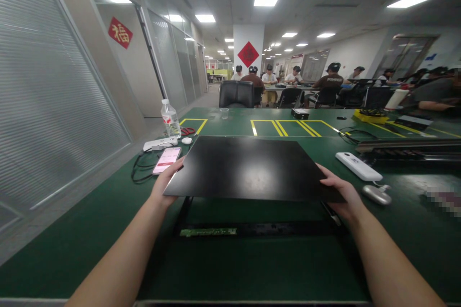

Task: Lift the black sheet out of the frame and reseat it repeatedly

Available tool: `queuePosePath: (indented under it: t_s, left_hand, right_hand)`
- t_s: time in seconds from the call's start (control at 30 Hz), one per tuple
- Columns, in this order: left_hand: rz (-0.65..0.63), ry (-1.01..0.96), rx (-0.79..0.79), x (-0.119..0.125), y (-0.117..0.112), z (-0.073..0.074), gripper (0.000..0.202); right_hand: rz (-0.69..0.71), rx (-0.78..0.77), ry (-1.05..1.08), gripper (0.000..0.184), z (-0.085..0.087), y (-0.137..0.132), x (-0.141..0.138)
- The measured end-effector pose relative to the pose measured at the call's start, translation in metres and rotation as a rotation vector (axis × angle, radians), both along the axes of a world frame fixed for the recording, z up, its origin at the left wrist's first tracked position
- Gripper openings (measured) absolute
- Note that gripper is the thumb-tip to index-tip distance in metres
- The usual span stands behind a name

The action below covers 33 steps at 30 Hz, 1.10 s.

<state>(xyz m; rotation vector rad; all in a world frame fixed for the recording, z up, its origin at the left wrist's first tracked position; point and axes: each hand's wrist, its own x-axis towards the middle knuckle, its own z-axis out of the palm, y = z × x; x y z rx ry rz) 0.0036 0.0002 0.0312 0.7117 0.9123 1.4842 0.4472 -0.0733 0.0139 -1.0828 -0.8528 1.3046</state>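
A large flat black panel (248, 168) is held level a little above the green table (108, 230). My left hand (166, 183) grips its near left corner, thumb on top. My right hand (342, 196) grips its near right corner, fingers curled round the edge. Beneath the panel lies a black frame (259, 228) with a narrow green circuit strip (209, 232) along its near edge.
A pink-screened phone (166, 159), cables, a white device, a water bottle (170, 119) and red scissors lie at the left. A white remote-like unit (358, 166) and a silver mouse-like object (376, 194) sit at the right. Several seated people work at tables behind.
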Motion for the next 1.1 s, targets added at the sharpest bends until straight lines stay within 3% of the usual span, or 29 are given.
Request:
queuePosePath:
  t_s: [0.17, 0.37, 0.6, 0.9, 1.03, 1.1]
  left_hand:
    - [0.080, 0.014, 0.037, -0.007, 0.005, -0.002, 0.039]
    - [-0.047, 0.116, 0.107, -0.007, 0.007, -0.006, 0.042]
    - [-0.144, 0.226, 0.051, -0.004, 0.007, -0.006, 0.048]
    - [-0.073, 0.252, 0.038, -0.007, 0.005, -0.009, 0.047]
    - [-0.014, 0.338, -0.034, -0.008, 0.014, -0.011, 0.035]
    - [0.084, 0.378, -0.056, -0.005, 0.015, -0.012, 0.026]
  right_hand:
    - [0.022, -0.094, -0.007, 0.050, -0.003, 0.003, 0.000]
    - [-0.240, -0.203, -0.107, 0.052, -0.009, 0.010, 0.010]
    - [-0.349, -0.259, -0.315, 0.052, -0.008, 0.012, 0.005]
    - [-0.365, -0.218, -0.388, 0.052, -0.012, 0.015, 0.005]
    - [-0.401, -0.196, -0.403, 0.049, -0.013, 0.015, 0.005]
    - [-0.426, -0.193, -0.420, 0.047, -0.013, 0.014, 0.005]
